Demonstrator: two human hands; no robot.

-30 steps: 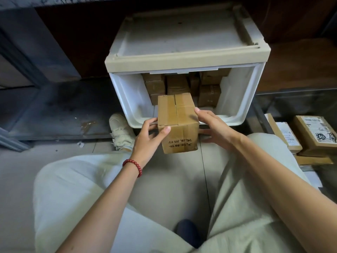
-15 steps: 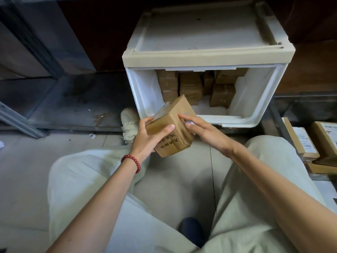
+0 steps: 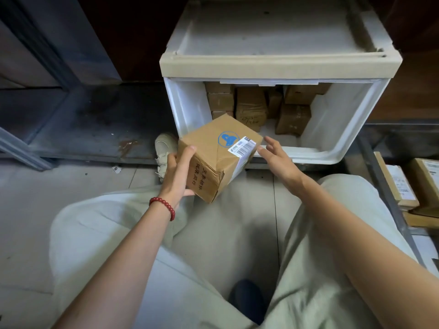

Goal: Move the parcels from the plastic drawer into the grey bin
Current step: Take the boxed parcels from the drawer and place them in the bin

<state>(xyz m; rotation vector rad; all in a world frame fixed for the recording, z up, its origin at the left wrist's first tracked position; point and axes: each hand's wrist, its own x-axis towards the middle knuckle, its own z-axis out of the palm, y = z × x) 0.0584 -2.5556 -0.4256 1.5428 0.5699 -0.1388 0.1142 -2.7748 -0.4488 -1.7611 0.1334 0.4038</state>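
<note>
Well, the biggest thing is the white plastic drawer [image 3: 316,159], open in front of the person's knees. At its back stand more brown parcels [image 3: 250,108], stacked close together. Off to the right lie some other boxes [image 3: 403,184] behind a grey edge — that may be the grey bin, but I cannot tell.

One parcel [image 3: 209,160] is out of the drawer and up in the air, tipped on a slant, just in front of the drawer's front rim. The left hand [image 3: 177,176] holds it by the left side: the thumb lies over the top edge and the fingers curl under the bottom. The right hand [image 3: 279,159] is spread out with straight fingers, right by the parcel's far corner. I cannot tell if its fingertips touch the cardboard.

I think the parcel is light, since one hand can hold it up. It looks like stiff cardboard, so it should keep its shape, and the rough paper should not slip much. The near side is crumpled and dented, though — that spot is weak. Best to hold two flat sides, one hand on each, and keep off the dent. The small white label [image 3: 242,147] looks shiny and may be a bit slick.
</note>
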